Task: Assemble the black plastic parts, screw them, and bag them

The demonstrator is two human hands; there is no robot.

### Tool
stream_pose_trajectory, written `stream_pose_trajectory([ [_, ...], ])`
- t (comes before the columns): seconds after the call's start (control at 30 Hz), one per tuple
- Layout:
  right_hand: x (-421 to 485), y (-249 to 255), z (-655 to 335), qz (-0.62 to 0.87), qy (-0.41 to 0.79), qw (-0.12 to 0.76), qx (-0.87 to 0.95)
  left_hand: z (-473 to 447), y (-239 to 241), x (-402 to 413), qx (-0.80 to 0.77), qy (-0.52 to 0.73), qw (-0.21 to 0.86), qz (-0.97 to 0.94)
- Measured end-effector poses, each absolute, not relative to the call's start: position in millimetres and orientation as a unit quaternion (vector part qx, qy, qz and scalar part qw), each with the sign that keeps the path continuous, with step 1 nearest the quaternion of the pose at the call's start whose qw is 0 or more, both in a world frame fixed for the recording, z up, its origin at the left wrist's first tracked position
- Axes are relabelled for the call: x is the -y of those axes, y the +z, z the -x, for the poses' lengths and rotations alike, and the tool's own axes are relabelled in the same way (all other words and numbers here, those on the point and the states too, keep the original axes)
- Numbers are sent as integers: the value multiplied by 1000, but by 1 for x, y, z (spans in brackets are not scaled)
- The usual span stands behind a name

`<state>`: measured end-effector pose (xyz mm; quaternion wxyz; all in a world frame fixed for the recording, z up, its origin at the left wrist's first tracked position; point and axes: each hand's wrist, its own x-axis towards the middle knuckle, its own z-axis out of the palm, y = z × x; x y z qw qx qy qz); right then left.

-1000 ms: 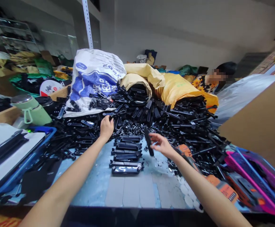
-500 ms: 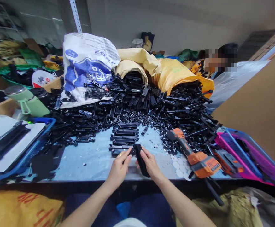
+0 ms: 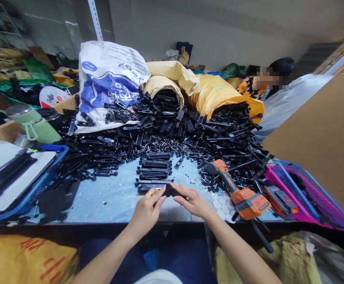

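Note:
Both my hands meet over the near edge of the table. My left hand and my right hand pinch the two ends of one black plastic part that lies level between them. Just beyond it is a neat stack of similar black parts. A large heap of loose black parts spreads across the far half of the table.
An orange power screwdriver lies right of my hands. Pink and blue crates are at the far right. A blue crate with a white sheet and a green flask are left. Sacks stand behind; another person sits beyond.
My left hand came back from the heap and my right hand drew in. The black part, held upright before, now lies flat between both hands.

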<state>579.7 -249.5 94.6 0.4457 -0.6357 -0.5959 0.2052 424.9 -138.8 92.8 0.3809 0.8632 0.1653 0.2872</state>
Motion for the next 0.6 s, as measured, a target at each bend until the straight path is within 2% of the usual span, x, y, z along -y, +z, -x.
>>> stream_pose_trajectory([
  [0.07,247,93,-570,638,201,473,574,-430,90,146,-179,337,379,-843],
  [0.2,240,79,-541,628,208,583,472,-438,86,161,-242,471,340,-777],
  [0.37,236,63,-526,628,200,607,444,-435,87,149,-189,409,376,-810],
  [0.47,235,60,-528,642,230,577,450,-432,75,147,-244,357,442,-786],
  [0.53,235,63,-539,662,233,506,501,-428,60,153,-315,325,506,-734],
  [0.6,238,71,-563,696,185,424,549,-422,44,161,-367,313,525,-702],
])
